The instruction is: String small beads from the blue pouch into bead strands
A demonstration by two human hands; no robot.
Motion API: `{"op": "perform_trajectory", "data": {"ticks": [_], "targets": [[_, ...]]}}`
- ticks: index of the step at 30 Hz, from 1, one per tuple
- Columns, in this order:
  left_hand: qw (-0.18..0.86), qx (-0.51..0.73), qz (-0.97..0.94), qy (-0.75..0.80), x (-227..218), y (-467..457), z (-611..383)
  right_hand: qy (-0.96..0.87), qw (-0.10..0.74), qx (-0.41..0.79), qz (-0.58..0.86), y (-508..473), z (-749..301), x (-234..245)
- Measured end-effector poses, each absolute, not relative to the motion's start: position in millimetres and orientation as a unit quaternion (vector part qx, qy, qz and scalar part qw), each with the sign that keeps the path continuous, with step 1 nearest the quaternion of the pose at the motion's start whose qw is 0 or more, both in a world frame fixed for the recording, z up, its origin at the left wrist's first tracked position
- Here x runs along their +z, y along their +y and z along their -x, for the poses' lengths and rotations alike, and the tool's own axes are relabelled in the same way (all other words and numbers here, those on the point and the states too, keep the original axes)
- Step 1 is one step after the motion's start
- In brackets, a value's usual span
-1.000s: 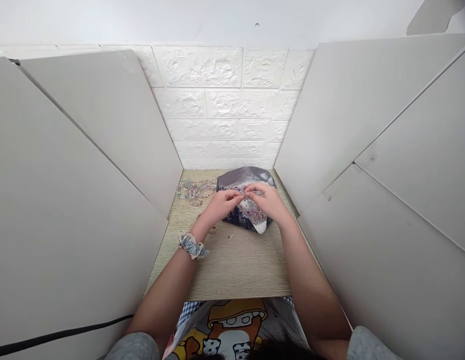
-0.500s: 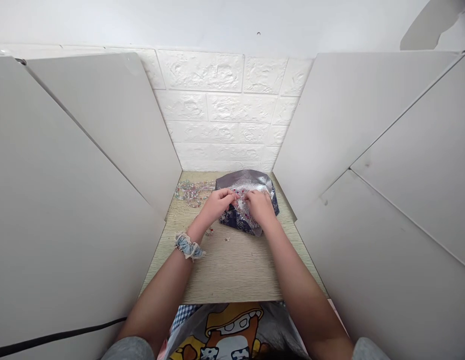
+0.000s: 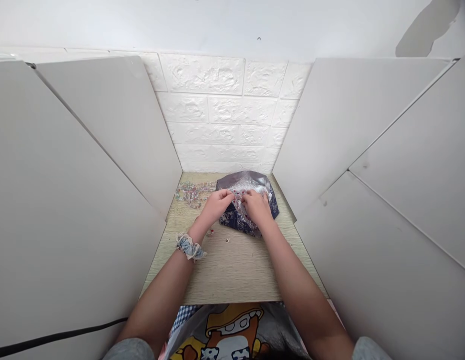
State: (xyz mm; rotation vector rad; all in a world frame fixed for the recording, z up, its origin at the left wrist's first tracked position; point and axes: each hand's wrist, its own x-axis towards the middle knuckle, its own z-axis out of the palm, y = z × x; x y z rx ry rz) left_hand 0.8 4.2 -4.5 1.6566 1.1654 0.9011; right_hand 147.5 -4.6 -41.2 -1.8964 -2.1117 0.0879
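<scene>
My left hand (image 3: 217,206) and my right hand (image 3: 258,207) are both on a crumpled, shiny silver sheet (image 3: 247,186) with small coloured beads caught in it. Their fingers pinch it close together, with a narrow gap between them. The sheet lies over a dark blue patterned fabric pouch (image 3: 234,222). To the left of my left hand lies a tangle of beaded strands (image 3: 193,194). Just below that hand are a few loose beads (image 3: 210,232) and a small metal piece (image 3: 227,240). A blue scrunchie (image 3: 189,246) circles my left wrist.
The pale wood-grain tabletop (image 3: 232,270) is narrow, walled by white board panels (image 3: 93,165) on both sides and a white brick-pattern wall (image 3: 220,120) behind. A black cable (image 3: 55,340) crosses the lower left. A cartoon-printed cloth (image 3: 232,335) lies below the table edge.
My fingertips, nearly touching a second ago, have drawn slightly apart. The silver sheet is now bunched between my hands, and the view has shifted slightly.
</scene>
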Motion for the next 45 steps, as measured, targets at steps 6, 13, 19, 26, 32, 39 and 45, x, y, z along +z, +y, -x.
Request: {"op": "perform_trajectory", "data": {"ticks": [6, 13, 19, 26, 32, 39, 45], "targets": [[0.450, 0.347, -0.699, 0.434, -5, 2, -2, -0.719, 0.233, 0.048, 0.653, -5, -146, -38], [0.445, 0.349, -0.696, 0.443, 3, -1, 1, -0.571, 0.512, 0.391, 0.509, -10, -136, -26], [0.442, 0.370, -0.692, 0.435, 1, -1, -1, -0.396, 0.572, 0.627, 0.350, -16, -133, -22], [0.447, 0.385, -0.695, 0.411, 2, -2, 0, -0.357, 0.579, 0.669, 0.299, -17, -134, -23], [0.427, 0.384, -0.708, 0.413, 2, -3, 0, -0.349, 0.583, 0.679, 0.278, -17, -133, -24], [0.419, 0.394, -0.710, 0.406, 3, -4, 0, -0.316, 0.589, 0.697, 0.258, -17, -130, -25], [0.407, 0.388, -0.718, 0.411, 5, -6, 1, -0.310, 0.588, 0.701, 0.259, -18, -129, -27]]}}
